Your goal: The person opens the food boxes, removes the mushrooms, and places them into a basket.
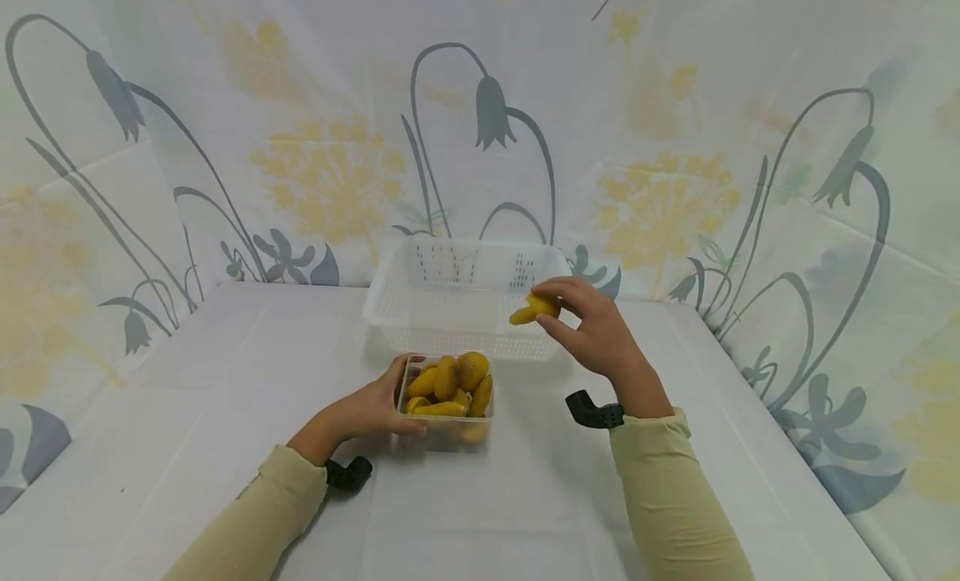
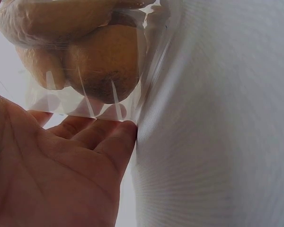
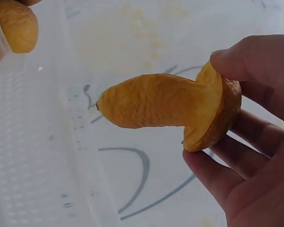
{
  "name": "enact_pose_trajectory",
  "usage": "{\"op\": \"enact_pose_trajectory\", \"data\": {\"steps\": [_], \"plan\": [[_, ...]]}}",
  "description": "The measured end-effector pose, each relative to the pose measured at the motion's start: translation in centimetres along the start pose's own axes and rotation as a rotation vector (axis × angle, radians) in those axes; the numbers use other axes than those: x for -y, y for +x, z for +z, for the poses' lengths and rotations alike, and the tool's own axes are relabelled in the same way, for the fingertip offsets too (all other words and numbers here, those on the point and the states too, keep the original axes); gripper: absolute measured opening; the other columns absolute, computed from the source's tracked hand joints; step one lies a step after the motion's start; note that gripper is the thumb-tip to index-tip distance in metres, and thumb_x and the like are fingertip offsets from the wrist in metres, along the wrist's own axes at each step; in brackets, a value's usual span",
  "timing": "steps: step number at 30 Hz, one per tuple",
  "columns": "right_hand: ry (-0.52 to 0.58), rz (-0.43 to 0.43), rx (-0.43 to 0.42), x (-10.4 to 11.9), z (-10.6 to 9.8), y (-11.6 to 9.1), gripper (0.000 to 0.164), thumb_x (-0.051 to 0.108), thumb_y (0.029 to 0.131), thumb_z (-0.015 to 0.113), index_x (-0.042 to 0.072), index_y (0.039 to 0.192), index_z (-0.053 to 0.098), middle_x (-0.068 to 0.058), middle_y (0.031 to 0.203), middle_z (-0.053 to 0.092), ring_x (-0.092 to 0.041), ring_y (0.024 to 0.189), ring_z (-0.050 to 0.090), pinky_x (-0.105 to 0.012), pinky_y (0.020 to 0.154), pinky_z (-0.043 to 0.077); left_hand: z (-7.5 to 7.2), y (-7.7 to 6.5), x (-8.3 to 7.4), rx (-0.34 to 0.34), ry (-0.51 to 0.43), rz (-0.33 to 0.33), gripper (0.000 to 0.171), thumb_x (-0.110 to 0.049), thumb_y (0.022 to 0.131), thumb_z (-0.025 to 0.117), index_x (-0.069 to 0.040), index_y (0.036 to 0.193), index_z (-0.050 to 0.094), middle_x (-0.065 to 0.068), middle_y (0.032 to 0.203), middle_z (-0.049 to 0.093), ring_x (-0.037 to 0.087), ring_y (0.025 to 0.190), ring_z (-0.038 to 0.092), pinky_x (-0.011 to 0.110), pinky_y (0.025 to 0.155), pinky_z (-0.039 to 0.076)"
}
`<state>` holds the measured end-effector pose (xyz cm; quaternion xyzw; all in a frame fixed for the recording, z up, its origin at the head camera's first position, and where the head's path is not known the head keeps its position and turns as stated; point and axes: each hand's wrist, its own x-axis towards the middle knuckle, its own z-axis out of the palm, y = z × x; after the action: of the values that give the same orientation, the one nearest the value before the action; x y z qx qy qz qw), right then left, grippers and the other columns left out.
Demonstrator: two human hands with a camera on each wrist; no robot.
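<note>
My right hand (image 1: 596, 327) pinches a yellow-brown mushroom (image 3: 146, 101) by its cap, above the right side of a white perforated basket (image 1: 442, 302). The mushroom lies sideways, with its thick stem pointing left, away from the fingers. In front of the basket is a small clear plastic container (image 1: 438, 438) holding several yellow-brown mushrooms (image 1: 446, 379). My left hand (image 1: 371, 410) grips this container at its left side, thumb at the near side and fingers round the far left corner. The left wrist view shows the fingers (image 2: 111, 142) against the clear wall.
A white cloth covers the table (image 1: 187, 414). Behind the basket hangs a curtain (image 1: 480, 189) printed with grey and yellow flowers. Black bands (image 1: 592, 410) sit on both wrists, next to beige sleeves (image 1: 675, 489).
</note>
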<state>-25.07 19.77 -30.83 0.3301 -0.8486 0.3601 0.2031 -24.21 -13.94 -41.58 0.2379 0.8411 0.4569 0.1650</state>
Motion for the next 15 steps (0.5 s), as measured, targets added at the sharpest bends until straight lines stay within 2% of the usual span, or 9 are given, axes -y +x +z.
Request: {"op": "enact_pose_trajectory", "data": {"steps": [7,15], "plan": [[-0.013,0.046,-0.032,-0.8,0.7,0.2,0.034,0.013,0.091,0.068,0.006,0.124,0.062,-0.01,0.125,0.056,-0.02,0.1,0.057,-0.041,0.099,0.049,0.0,0.0,0.0,0.005,-0.009,-0.004,0.108,-0.044,0.07,0.084,-0.022,0.148,0.013,0.01,0.159,0.018,0.031,0.144,0.028,0.057,0.116,0.022],[-0.076,0.047,-0.047,-1.4,1.6,0.3,0.037,0.017,0.091,0.068,0.005,0.125,0.062,-0.011,0.121,0.055,-0.02,0.1,0.058,-0.04,0.099,0.05,0.0,0.0,-0.1,0.008,-0.013,-0.008,0.107,-0.044,0.07,0.084,-0.022,0.147,0.014,0.011,0.159,0.019,0.03,0.143,0.029,0.056,0.117,0.021]]}}
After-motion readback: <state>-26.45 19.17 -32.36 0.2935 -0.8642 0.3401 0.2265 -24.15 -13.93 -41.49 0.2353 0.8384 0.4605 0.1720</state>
